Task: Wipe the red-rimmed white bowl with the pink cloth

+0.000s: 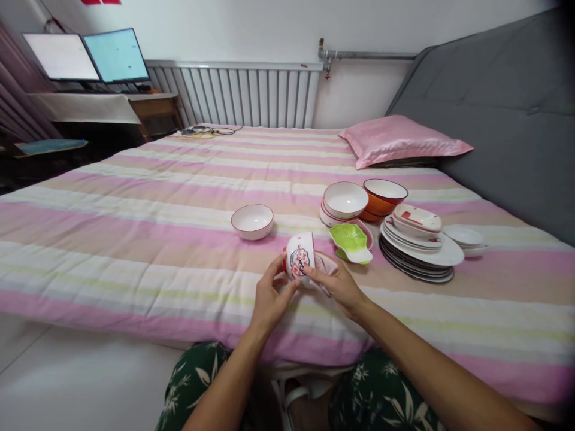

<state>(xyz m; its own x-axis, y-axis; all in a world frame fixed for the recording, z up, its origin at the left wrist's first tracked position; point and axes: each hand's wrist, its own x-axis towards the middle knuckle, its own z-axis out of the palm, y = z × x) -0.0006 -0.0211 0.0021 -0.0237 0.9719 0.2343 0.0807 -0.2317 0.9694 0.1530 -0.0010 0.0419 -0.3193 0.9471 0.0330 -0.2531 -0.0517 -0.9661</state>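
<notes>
- The small bowl, white with a red and black painted design, is between the two hands, held up at the near part of the striped bed.
- It is tipped on its side, its mouth towards the right hand and its red foot towards the left hand.
- The left hand is partly curled, fingers at the foot and thumb below the painted side, so it has hold of the bowl from the left and beneath.
- The right hand is closed around a pale pink cloth at the bowl's mouth, with its thumb laid on the painted side; its other fingers are mostly hidden, so I cannot tell how far they reach inside.
- Just beyond the hands and a little left, a red-rimmed white bowl stands upright and alone on the bed.
- To the right of the small bowl, near the right hand, lies a green leaf-shaped dish.
- Behind that dish are stacked white bowls, with orange bowls beside them.
- Further right stands a pile of plates, apart from both hands.
</notes>
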